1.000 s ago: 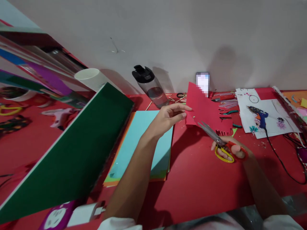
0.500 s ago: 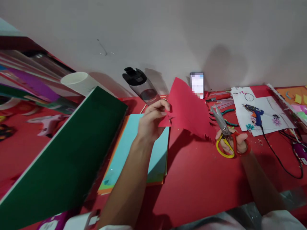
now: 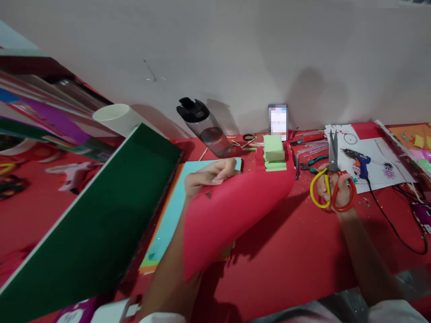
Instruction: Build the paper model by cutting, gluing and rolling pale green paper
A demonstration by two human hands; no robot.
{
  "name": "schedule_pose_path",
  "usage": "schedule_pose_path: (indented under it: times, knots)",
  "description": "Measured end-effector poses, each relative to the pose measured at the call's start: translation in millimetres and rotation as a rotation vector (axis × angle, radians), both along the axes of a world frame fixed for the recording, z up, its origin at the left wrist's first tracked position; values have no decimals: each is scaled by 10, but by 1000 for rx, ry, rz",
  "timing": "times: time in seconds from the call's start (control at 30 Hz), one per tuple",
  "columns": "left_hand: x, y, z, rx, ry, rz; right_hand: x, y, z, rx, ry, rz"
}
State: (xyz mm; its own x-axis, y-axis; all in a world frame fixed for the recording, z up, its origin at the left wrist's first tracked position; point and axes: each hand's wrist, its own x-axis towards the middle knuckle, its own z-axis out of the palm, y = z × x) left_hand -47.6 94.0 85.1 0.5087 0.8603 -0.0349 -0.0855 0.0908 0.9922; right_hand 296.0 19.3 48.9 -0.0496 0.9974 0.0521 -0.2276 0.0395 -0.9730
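A sheet of red paper (image 3: pixel 232 211) hangs from my left hand (image 3: pixel 213 175), its fingers pinched on the upper left edge. The sheet is raised off the table and curves down across my left forearm. My right hand (image 3: pixel 338 190) is closed around scissors (image 3: pixel 333 157) by their yellow and red handles, with the blades pointing to the wall and nearly together. Beyond the paper stands a pale green paper block (image 3: pixel 274 148). Under my left arm lies a stack of coloured sheets, light blue (image 3: pixel 171 211) on top.
A dark green board (image 3: pixel 101 215) leans at the left. A water bottle (image 3: pixel 210 132), a phone (image 3: pixel 279 121) and a white paper roll (image 3: pixel 116 116) stand by the wall. At the right are a blue glue gun (image 3: pixel 362 163) with its cord and teal-handled pliers (image 3: pixel 313 163).
The red paper has swung down and toward me, turned over in my left hand, uncovering the green block. My right hand has shifted slightly right with the scissors, whose blades now point straighter ahead.
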Motion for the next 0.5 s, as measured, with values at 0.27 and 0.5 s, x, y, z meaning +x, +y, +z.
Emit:
schedule_pose_path:
  times: [0.27,0.5]
  knots:
    - [84,154,-176,-127,-70,-213,-122,18,-176,-19,-289,-4]
    - [-72,31,-103,-134,-128,-414,-140,17,-272,-61,-253,169]
